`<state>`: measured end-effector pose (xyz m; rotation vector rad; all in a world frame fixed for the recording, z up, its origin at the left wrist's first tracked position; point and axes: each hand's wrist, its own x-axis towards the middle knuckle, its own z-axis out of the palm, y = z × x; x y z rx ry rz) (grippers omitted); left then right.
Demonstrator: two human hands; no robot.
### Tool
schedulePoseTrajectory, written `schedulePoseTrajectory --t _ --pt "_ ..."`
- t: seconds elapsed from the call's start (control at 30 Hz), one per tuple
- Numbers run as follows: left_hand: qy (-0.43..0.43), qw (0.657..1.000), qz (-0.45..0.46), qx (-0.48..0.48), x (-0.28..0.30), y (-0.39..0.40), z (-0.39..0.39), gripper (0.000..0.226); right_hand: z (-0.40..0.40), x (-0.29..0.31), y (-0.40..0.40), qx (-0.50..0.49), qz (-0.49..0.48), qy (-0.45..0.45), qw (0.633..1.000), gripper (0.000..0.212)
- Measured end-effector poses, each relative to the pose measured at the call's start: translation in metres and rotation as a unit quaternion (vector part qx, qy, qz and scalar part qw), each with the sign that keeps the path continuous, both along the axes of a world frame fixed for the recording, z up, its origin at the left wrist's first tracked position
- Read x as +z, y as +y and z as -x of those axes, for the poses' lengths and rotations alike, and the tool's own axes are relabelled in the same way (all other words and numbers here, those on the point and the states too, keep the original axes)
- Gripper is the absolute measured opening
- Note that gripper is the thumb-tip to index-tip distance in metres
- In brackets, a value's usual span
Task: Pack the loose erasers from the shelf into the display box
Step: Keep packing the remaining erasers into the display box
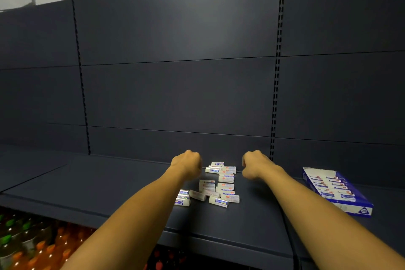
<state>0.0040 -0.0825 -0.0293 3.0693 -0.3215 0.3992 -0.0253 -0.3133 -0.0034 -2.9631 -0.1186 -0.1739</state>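
Shelf [109, 184] of dark metal runs wide, bare decking left of the curled fingers. Right of them, well apart, the display box [341, 193] lies flat with erasers in rows. Loose erasers [215, 184] scatter between left hand [188, 163] and right hand [255, 165]; both look fisted, holding nothing visible.

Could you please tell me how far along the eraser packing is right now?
Done: the display box already holds rows of erasers. In hand: nothing visible; left hand and right hand hover curled beside the loose erasers. Left: that whole pile on the shelf.
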Motion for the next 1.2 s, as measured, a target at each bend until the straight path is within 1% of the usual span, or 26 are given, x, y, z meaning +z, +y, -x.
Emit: schedulePoseTrajectory --t 0.27,0.43,0.57,0.73,1.0,1.2 --pt "0.004 1.000 -0.015 -0.020 -0.005 -0.012 -0.062 0.026 -0.051 0.009 -0.006 0.024 -0.013 -0.010 1.000 0.033" --pt "0.016 0.999 -0.020 -0.031 -0.021 -0.023 -0.093 0.025 -0.071 0.000 -0.014 0.033 -0.011 -0.009 0.999 0.035" --pt "0.024 0.998 -0.028 -0.043 -0.032 -0.031 -0.107 0.024 -0.081 -0.010 -0.021 0.027 -0.003 0.008 1.000 0.032" --pt "0.032 0.998 -0.024 -0.058 -0.034 -0.029 -0.122 0.024 -0.092 -0.012 -0.022 0.012 -0.016 0.002 1.000 0.023" --pt "0.053 0.995 -0.016 -0.086 -0.041 -0.024 -0.134 0.024 -0.103 -0.027 -0.001 0.014 -0.048 0.011 0.999 0.011" --pt "0.048 0.994 -0.014 -0.097 -0.039 -0.018 -0.134 0.023 -0.110 -0.040 0.018 0.036 -0.058 0.015 0.998 0.012"
